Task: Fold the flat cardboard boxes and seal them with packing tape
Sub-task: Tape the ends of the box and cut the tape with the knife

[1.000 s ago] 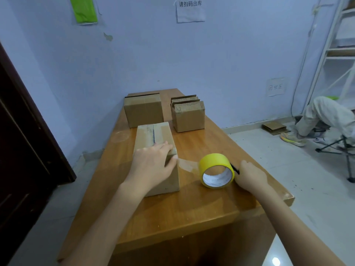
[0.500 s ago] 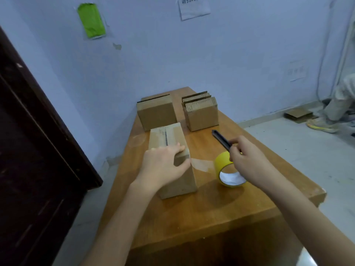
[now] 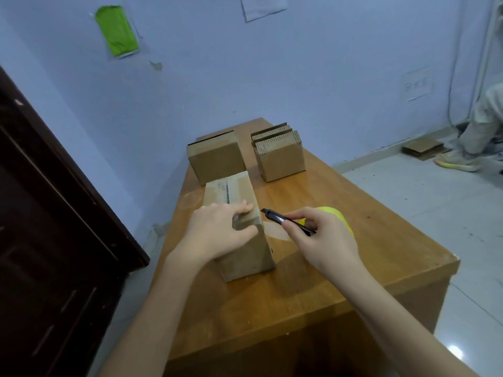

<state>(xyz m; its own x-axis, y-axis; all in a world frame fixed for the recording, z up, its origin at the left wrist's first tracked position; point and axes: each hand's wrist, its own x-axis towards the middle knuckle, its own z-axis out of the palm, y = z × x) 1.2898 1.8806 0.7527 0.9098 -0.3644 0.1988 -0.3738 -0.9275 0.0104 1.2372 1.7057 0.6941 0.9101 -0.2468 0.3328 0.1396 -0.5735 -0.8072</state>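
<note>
A wooden surface [image 3: 313,281] carries a plain brown folded box [image 3: 239,227], near its left edge, clear tape along its top seam. The left hand [image 3: 217,232] lies on top, thumb curled round the near corner. The right hand [image 3: 324,238] pinches a dark utility knife [image 3: 288,221], covering most of the yellow tape roll [image 3: 340,217]. No writing is legible.

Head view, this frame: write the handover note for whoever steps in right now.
Left hand: presses the near end of the folded box, fingers curled over its edge.
Right hand: holds a dark utility knife, tip pointing at the box.
Yellow tape roll stands behind the right hand; a tape strip runs from the box toward it.
Done: top seam taped.
Left: likely cut the strip, press it down, then the flat boxes at the far end.
</note>
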